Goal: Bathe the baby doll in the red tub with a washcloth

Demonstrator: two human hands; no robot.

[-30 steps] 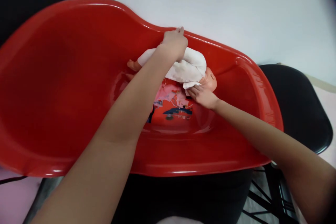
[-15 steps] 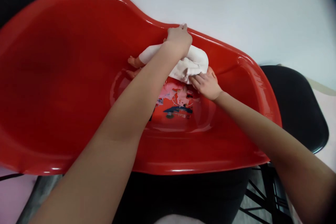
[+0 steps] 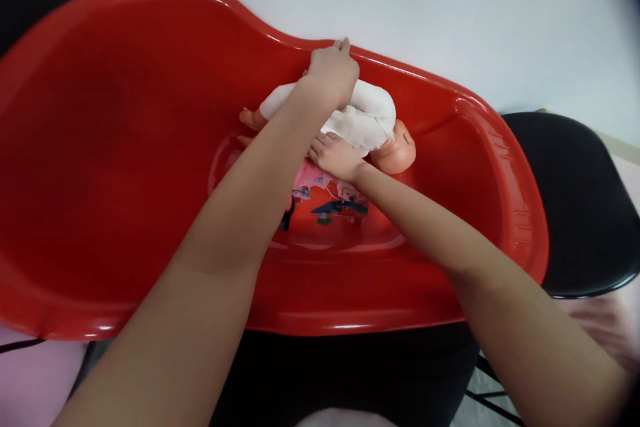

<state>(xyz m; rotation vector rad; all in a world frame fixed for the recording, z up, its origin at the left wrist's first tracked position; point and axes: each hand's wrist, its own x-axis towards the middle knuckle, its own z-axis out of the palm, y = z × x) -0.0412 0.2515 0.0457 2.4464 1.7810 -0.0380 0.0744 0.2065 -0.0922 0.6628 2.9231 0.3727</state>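
A baby doll (image 3: 397,147) in a white garment (image 3: 367,117) lies on its side in the red plastic baby tub (image 3: 125,147), head toward the right. My left hand (image 3: 333,73) is curled over the doll's body near the tub's far rim, gripping it. My right hand (image 3: 335,155) lies at the doll's front, fingers pressed against the lower edge of the white garment. The doll's bare feet (image 3: 249,117) poke out to the left.
A colourful printed picture (image 3: 333,203) covers the tub's floor. The tub rests on black chairs (image 3: 575,200). A white wall lies behind. Black chair legs show at lower right.
My right hand slid left from the doll's head to its front, uncovering the head. My left hand stayed on the doll's body.
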